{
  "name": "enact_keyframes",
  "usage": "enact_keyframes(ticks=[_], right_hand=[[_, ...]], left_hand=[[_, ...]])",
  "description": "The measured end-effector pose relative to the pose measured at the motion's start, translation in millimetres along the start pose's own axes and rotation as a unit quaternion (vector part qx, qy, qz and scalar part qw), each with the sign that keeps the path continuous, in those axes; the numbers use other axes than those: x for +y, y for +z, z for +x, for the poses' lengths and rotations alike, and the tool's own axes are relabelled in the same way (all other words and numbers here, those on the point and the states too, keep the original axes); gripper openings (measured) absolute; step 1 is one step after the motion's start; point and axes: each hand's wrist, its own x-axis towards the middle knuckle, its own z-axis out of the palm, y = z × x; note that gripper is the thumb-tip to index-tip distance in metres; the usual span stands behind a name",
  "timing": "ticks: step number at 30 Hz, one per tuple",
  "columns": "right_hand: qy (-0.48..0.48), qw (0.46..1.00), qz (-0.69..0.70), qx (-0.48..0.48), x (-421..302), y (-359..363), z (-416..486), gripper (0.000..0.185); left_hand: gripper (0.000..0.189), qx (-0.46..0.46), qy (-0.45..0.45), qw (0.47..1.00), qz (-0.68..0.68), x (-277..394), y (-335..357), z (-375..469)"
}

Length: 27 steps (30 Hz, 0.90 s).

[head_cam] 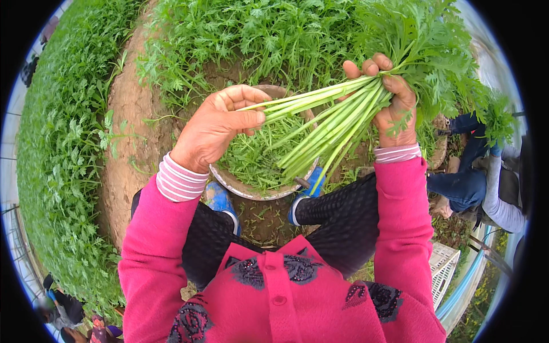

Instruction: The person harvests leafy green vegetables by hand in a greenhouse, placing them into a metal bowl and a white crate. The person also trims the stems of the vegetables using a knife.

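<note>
My right hand (396, 100) is closed around a thick bunch of leafy greens (330, 118) with toothed leaves like crown daisy. Its leaves fan out to the upper right, and its pale stems spread down to the left. Between thumb and fingers, my left hand (223, 118) pinches the ends of a few stems at the bunch's upper edge. Below the stems stands a round basin (257, 196) with a worn pale rim, holding loose leaves and trimmings (253, 158). A brown handle-like piece (302, 182) shows at its near right rim, partly hidden.
Dense greens grow in a bed ahead (279, 38) and another at left (55, 171), with a bare soil strip (128, 98) between. My blue shoes (223, 203) flank the basin. A co-worker (461, 184) holds greens at right, near a white plastic crate (444, 266). Other people are lower left.
</note>
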Motion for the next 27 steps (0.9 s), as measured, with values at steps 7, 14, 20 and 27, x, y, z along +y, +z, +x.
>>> enact_keyframes(ticks=[7,14,20,27], right_hand=[[0.017,1.0,0.009,0.003,-1,1,-3,0.018],[-0.018,0.995,0.0,0.095,-7,5,-3,0.022],[-0.013,0.981,-0.05,0.185,-8,22,-6,0.022],[0.012,0.991,-0.017,0.129,31,35,6,0.019]], left_hand=[[0.038,0.012,0.017,0.995,-0.099,-8,7,1],[0.036,-0.068,0.044,0.984,-0.156,8,-8,-5],[0.02,0.055,0.156,0.976,0.14,33,-1,-8],[0.03,0.106,0.39,0.685,0.606,1,43,19]])
